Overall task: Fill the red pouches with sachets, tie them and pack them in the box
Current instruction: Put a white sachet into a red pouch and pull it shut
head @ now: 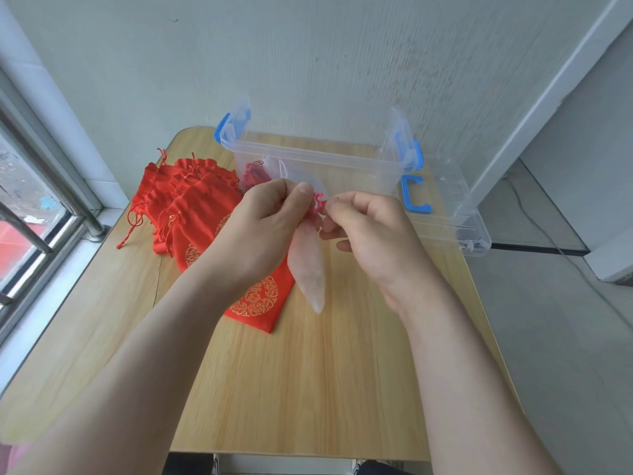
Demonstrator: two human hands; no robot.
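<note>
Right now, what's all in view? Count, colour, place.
table: one, light wood, under everything
box: one, clear, blue latches, far side of table
lid: one, clear, blue handle, right of box
pouches: pile, count unclear, red with gold print, table's left
sachet: one, pale, hanging from hands
cord: one, pink, at sachet's top
window: one, far left
left hand: pinches sachet
right hand: pinches cord

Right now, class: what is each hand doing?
Left hand: pinching the top of the pale sachet.
Right hand: pinching the sachet's pink cord.
</note>
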